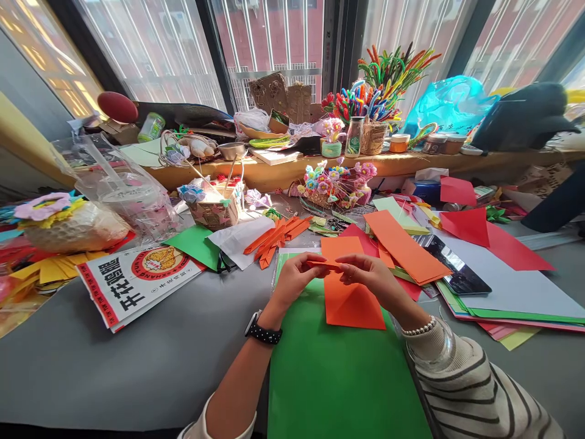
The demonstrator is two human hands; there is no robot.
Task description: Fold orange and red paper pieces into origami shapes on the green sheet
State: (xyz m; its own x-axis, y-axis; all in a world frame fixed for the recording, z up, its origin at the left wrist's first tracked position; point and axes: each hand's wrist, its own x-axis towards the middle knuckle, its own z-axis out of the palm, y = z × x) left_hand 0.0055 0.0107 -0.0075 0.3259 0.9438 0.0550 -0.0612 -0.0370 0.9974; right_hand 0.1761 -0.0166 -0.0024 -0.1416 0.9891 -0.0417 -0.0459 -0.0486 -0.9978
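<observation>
Between the fingertips of both hands is a small folded strip of orange paper (325, 264). My left hand (297, 275) pinches its left end, and my right hand (365, 271) pinches the right end. Beneath them a larger orange paper sheet (354, 305) lies on green paper (338, 372). Beyond the left hand rests a pile of folded orange paper strips (278, 236). A stack of cut orange paper (409, 247) lies past the right hand.
A black phone (457, 268) lies on white sheets (525, 296) at right. To the left are a printed paper bag (137, 280) and a woven basket (214, 210). Pipe cleaners (372, 100) stand in a container on the sill (283, 167).
</observation>
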